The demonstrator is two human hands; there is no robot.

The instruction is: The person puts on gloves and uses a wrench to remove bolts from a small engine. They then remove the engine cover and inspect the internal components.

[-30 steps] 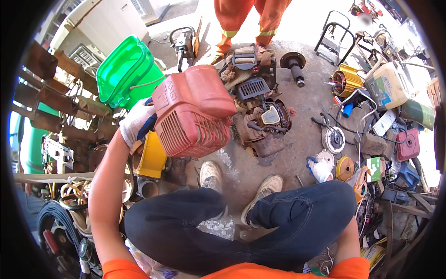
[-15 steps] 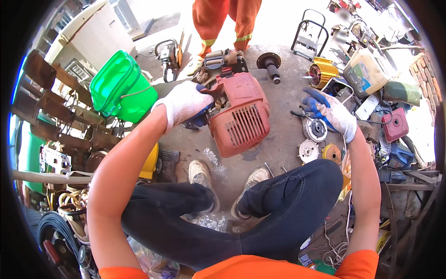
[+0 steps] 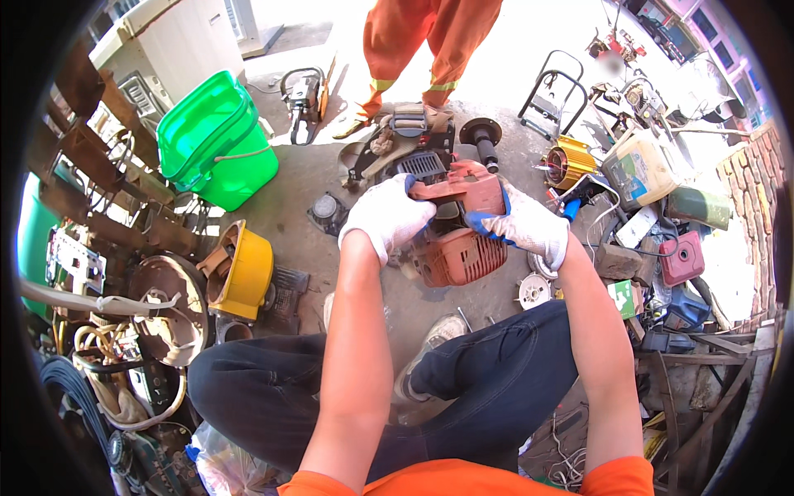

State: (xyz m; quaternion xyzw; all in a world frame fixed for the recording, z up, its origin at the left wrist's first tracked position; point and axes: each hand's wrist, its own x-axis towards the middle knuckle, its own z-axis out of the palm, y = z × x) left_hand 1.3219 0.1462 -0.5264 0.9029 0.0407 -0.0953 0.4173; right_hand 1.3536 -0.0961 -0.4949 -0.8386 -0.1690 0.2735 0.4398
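Note:
Both my hands wear white knit gloves with blue-coated palms. Between them is a faded red slatted engine cover (image 3: 467, 256), raised over the concrete between my feet and a strapped machine. At its upper left edge, the fingers of my left hand (image 3: 385, 217) are closed. My right hand (image 3: 523, 225) grips the opposite side, thumb toward the middle. A dark gap shows between the cover's upper part and its slatted lower part. Just beyond lies the machine (image 3: 422, 165), with a grey grille and tan straps. A dark flanged shaft (image 3: 484, 140) stands beside it.
A person in orange trousers (image 3: 430, 41) stands beyond the machine. To the left are a green bucket (image 3: 219, 149), a yellow housing (image 3: 248, 273) and a chainsaw (image 3: 304, 99). Rightward lie a yellow finned motor casing (image 3: 571, 165), a plastic jerrycan (image 3: 641, 169) and a red tank (image 3: 682, 258).
My right hand has come leftward from the parts on the right and taken hold of the cover. My left hand has moved right, and the cover has turned, showing a gap.

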